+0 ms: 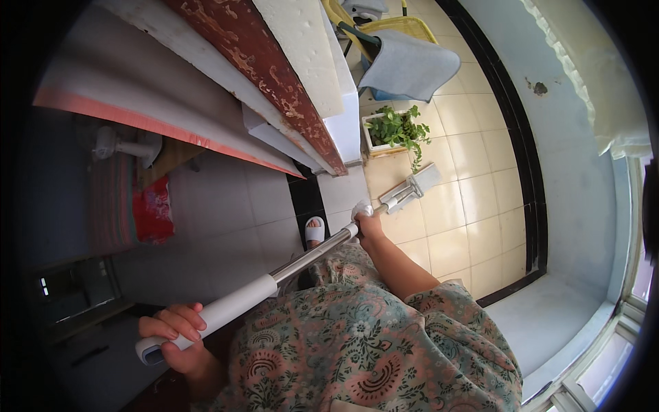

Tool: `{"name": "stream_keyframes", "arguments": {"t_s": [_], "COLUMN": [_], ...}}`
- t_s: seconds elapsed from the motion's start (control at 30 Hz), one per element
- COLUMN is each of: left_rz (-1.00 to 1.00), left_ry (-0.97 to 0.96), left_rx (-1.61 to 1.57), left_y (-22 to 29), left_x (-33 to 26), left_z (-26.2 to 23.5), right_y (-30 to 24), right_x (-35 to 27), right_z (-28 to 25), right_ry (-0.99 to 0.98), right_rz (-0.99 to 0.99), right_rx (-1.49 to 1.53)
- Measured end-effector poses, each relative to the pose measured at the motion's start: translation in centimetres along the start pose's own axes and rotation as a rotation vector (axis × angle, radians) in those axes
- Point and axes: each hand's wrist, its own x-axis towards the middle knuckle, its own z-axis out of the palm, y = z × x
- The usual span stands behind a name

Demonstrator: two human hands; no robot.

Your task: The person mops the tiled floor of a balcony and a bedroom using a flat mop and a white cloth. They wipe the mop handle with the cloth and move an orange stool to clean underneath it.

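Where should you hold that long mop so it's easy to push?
Hold the mop in two places, as here: left hand wrapped over the white padded end, right hand further down the bare metal pole. The pole slants away toward the flat head on the floor, so gripping from above probably steers it best.

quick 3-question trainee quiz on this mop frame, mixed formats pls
1. True or false: the flat mop head rests on the beige floor tiles.
2. Which hand grips the white foam handle end? A) left hand B) right hand C) neither
3. Fill in: the planter box with green leaves stands just beyond the mop head, below a grey ____ hung over a yellow chair.

Key: 1 true. 2 A. 3 cloth.
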Motion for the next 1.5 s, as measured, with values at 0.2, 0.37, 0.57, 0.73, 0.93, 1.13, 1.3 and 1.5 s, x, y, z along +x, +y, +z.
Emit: {"name": "stream_keyframes", "arguments": {"t_s": [0.2,0.37,0.57,0.73,0.93,1.13,1.3,1.5], "left_rz": [0.074,0.129,0.004,0.03,0.078,0.17,0.088,0.06], "left_ry": [-0.026,-0.176,0.045,-0.023,-0.5,-0.714,-0.739,-0.875], "left_rx": [-0.071,0.086,0.193,0.131,-0.161,-0.221,-0.079,-0.151], "left_y": [2.5,0.9,1.3,2.1,2.1,1.5,-1.6,-1.8], "left_x": [1.7,2.4,1.8,1.6,4.3,6.3,6.4,8.3], "left_z": [-1.5,2.3,1.8,1.8,-0.2,0.6,6.2,5.0], "right_y": [-2.8,-2.8,-1.6,-0.6,1.7,-2.4,-4.5,-2.6], "right_x": [-3.5,0.8,1.2,-1.6,-2.4,-5.5,1.8,1.0], "right_z": [1.7,2.2,3.2,1.5,-2.4,-3.6,-8.3,-7.7], "right_ry": [-0.079,-0.148,-0.045,-0.006,-0.084,-0.046,0.016,0.083], "right_rz": [-0.053,-0.109,-0.043,0.029,0.029,-0.139,-0.198,-0.09], "right_rx": [0.136,0.151,0.095,0.071,0.233,0.446,0.522,0.353]}}
